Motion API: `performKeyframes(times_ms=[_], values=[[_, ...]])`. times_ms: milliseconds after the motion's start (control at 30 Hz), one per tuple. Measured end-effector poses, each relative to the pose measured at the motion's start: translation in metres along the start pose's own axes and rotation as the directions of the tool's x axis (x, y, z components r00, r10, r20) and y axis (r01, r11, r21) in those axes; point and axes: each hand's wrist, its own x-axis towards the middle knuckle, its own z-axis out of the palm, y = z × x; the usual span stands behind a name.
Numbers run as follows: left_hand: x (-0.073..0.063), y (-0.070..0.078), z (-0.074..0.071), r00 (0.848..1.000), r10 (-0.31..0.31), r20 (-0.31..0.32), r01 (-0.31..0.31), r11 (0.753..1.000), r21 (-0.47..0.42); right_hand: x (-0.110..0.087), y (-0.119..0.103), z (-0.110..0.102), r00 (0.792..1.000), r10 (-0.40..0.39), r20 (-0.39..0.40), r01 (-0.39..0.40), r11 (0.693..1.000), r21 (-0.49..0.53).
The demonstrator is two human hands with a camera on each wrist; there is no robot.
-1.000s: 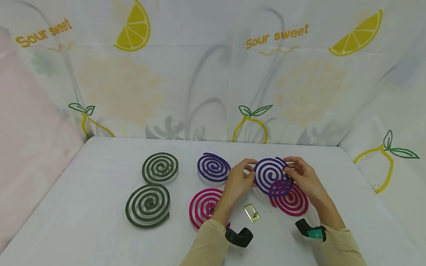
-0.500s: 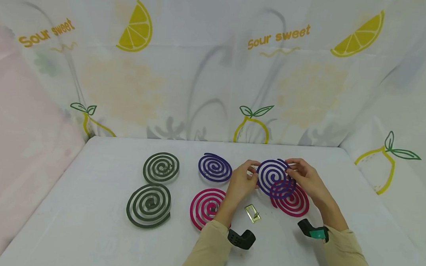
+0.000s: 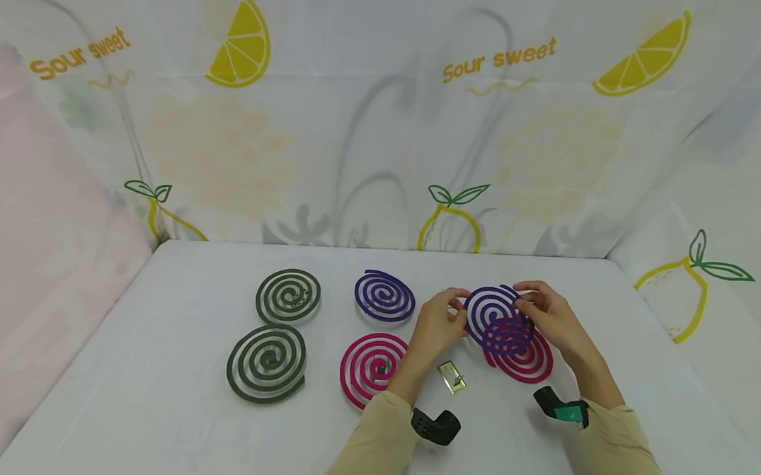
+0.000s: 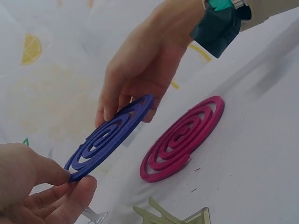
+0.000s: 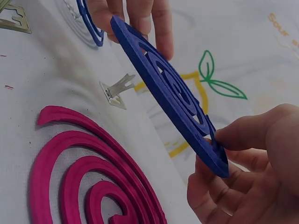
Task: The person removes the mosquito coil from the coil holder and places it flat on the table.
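Held up between both hands is a blue mosquito coil (image 5: 159, 100), tilted on edge and raised off the white table. My left hand (image 3: 437, 328) pinches its left rim between thumb and fingers. On the opposite rim, my right hand (image 3: 552, 319) grips it with thumb above and fingers below. A pink mosquito coil (image 4: 205, 135) lies flat on the table, partly overlapped by the blue one in the head view. In front of it lies a gold metal coil stand (image 3: 452, 377) with raised prongs. Another metal stand (image 5: 119, 88) shows past the blue coil in the right wrist view.
To the left, a second blue coil (image 3: 360, 304) and a second pink coil (image 3: 344, 370) sit on the table, the pink one partly behind my left forearm. Farther left are two dark green coils, one at the back (image 3: 259, 299) and one nearer (image 3: 229, 369). A printed curtain hangs behind.
Both hands have shifted slightly to the right with the blue coil, which overlaps the pink coil a little more in view. The coils and gold stand on the table keep their places.
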Motion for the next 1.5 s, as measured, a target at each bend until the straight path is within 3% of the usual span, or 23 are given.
performKeyframes(times_ms=[300, 833, 1200, 1500], values=[[-0.001, 0.0, 0.0, 1.0, 0.023, -0.006, -0.023, 0.999, 0.036, 0.0, -0.001, 0.001, 1.0, 0.001, 0.019, -0.001, 1.0, 0.006], [-0.003, -0.002, 0.005, 0.998, 0.04, 0.048, -0.041, 0.999, 0.032, -0.004, 0.001, 0.0, 1.0, 0.026, 0.002, -0.025, 0.998, -0.054], [-0.004, -0.004, 0.009, 0.994, 0.05, 0.094, -0.064, 0.985, 0.157, -0.001, 0.002, -0.001, 1.0, 0.031, -0.003, -0.031, 0.996, -0.078], [-0.006, -0.004, 0.013, 0.989, 0.068, 0.132, -0.088, 0.985, 0.151, 0.001, 0.007, -0.001, 1.0, 0.015, 0.023, -0.013, 0.995, -0.103]])
